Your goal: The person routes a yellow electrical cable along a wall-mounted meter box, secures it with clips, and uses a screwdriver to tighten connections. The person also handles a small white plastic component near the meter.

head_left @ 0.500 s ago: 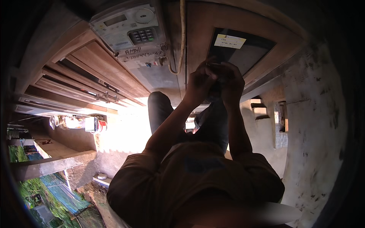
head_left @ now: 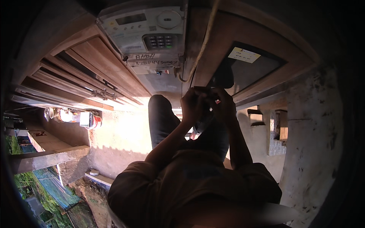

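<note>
Two bare hands, left hand (head_left: 191,105) and right hand (head_left: 224,106), close together, fingers curled; pinch too shadowed to tell. Small dark object (head_left: 201,90) between them: probably light, stiff, best gripped by opposite edges.

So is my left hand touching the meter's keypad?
Apart: the head view shows a plain gap between your left hand and the keypad.
</note>
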Tool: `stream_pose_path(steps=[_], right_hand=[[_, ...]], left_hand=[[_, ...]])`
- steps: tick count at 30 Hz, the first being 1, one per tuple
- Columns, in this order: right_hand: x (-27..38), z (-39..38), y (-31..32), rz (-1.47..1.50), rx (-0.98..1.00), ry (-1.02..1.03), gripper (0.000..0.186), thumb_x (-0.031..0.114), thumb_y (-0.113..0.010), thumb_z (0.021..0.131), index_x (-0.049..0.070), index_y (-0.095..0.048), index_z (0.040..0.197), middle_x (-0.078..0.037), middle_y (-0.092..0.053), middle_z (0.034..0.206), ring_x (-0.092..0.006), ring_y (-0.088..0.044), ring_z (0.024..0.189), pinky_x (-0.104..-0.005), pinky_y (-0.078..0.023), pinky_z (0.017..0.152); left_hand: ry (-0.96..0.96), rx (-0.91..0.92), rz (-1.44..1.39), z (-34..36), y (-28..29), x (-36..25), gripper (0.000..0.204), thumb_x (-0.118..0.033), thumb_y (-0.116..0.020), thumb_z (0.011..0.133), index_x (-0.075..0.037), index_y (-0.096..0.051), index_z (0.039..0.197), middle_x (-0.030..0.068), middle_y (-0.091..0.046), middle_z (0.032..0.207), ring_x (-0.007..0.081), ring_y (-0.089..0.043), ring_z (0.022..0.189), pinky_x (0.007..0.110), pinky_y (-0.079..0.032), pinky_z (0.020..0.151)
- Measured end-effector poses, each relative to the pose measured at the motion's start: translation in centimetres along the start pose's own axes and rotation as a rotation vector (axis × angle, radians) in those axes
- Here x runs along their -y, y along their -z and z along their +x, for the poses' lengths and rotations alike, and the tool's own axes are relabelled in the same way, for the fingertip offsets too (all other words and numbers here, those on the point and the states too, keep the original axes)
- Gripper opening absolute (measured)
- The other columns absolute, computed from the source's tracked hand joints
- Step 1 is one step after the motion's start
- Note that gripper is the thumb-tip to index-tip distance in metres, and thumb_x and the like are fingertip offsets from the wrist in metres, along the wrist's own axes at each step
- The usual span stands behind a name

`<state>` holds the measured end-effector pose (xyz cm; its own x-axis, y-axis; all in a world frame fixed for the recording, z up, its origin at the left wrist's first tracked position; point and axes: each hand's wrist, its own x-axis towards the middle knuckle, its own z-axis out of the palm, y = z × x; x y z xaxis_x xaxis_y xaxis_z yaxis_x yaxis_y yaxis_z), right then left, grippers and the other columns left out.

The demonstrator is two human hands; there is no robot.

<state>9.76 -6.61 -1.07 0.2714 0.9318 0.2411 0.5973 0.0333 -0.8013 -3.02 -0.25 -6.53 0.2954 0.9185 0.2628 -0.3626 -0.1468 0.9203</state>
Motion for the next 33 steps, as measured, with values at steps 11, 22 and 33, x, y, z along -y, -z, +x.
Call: stream_pose_path(steps=[11,22,33], right_hand=[[2.1,8.8,2.6,-0.171,-0.412,0.575,0.009,0.004,-0.063,0.093,0.006,-0.063,0.101,-0.010,-0.064,0.080,-0.0307,-0.064,0.072,-0.0417,-0.052,0.069],[7.7,18.6,4.5,-0.664,-0.754,1.142,0.017,0.014,-0.078,0.075,0.017,-0.070,0.089,0.000,-0.068,0.088,-0.0235,-0.061,0.078,-0.0385,-0.052,0.069],[8.2,19.2,3.8,-0.672,-0.744,1.132,0.020,0.026,-0.078,0.088,0.008,-0.073,0.094,-0.007,-0.071,0.083,-0.0299,-0.063,0.070,-0.0386,-0.051,0.063]], left_hand=[[0.233,0.010,-0.062,0.0,2.7,0.2,0.008,-0.004,-0.071,0.095,0.002,-0.066,0.098,0.0088,-0.074,0.102,0.0079,-0.066,0.081,0.026,-0.055,0.071],[0.241,-0.006,0.011,-1.5,4.4,1.0,0.009,-0.006,-0.070,0.097,0.002,-0.066,0.100,0.0070,-0.074,0.094,0.0057,-0.064,0.070,0.023,-0.053,0.063],[0.204,0.017,-0.067,-0.1,4.3,2.1,0.008,-0.003,-0.071,0.095,0.000,-0.067,0.102,0.0039,-0.070,0.091,0.0053,-0.062,0.071,0.023,-0.050,0.062]])
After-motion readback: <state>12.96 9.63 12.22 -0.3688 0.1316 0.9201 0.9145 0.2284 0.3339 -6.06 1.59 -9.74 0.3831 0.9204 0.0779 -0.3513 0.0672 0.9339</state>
